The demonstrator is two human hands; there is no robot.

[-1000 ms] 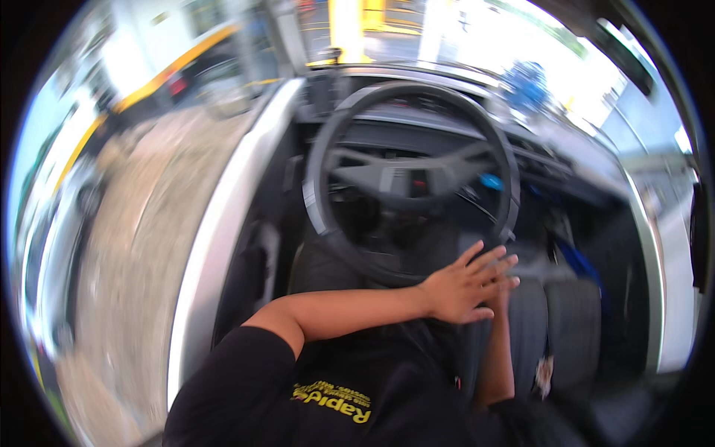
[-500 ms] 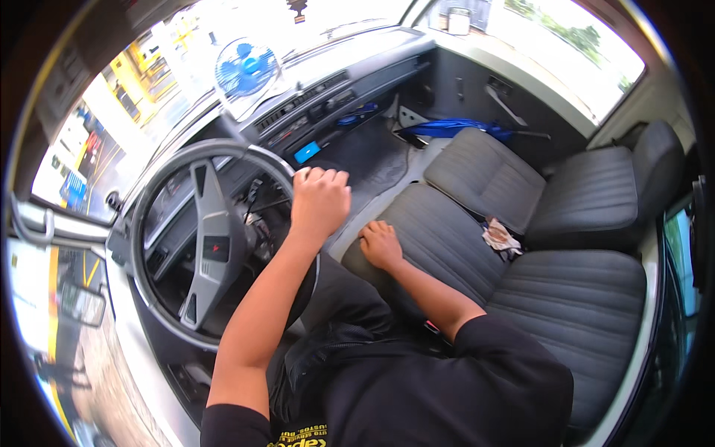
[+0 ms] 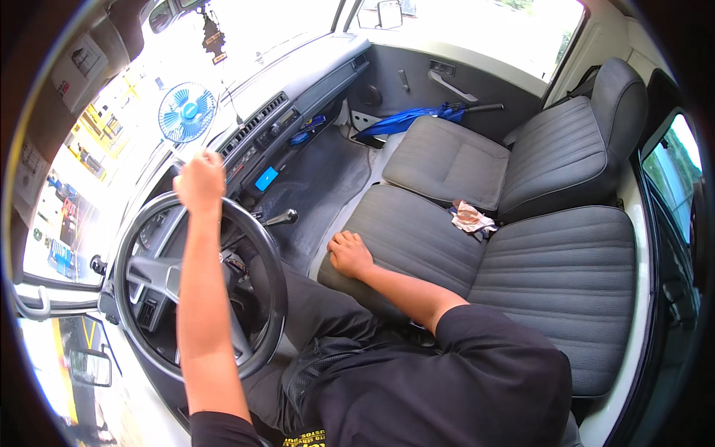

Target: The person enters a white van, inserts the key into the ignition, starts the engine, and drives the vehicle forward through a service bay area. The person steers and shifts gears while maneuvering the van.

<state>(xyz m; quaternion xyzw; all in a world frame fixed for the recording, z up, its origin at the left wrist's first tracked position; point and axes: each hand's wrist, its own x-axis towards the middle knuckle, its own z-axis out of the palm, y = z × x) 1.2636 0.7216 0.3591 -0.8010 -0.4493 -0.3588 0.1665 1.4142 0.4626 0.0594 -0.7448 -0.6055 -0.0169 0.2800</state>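
My left hand point(image 3: 199, 182) is closed over the top of the rim of the black steering wheel point(image 3: 277, 298). Its forearm crosses in front of the wheel and hides part of the hub. My right hand point(image 3: 350, 254) rests on the front corner of the grey striped seat cushion point(image 3: 417, 231) beside my leg, holding nothing I can see, fingers loosely bent and a little apart. Between the wheel and that hand stands a gear lever point(image 3: 281, 217) with a dark knob.
A blue fan point(image 3: 188, 112) is mounted by the windshield. A blue umbrella point(image 3: 417, 119) lies beside the passenger seat point(image 3: 447, 160) near the far door. A crumpled cloth point(image 3: 472, 217) sits between the seats. A bright blue flat object point(image 3: 266, 178) is below the dashboard point(image 3: 320, 86).
The steering wheel has turned counter-clockwise, and my left hand has travelled with its rim from the right side to the top. My right hand stays on the seat. The view has shifted.
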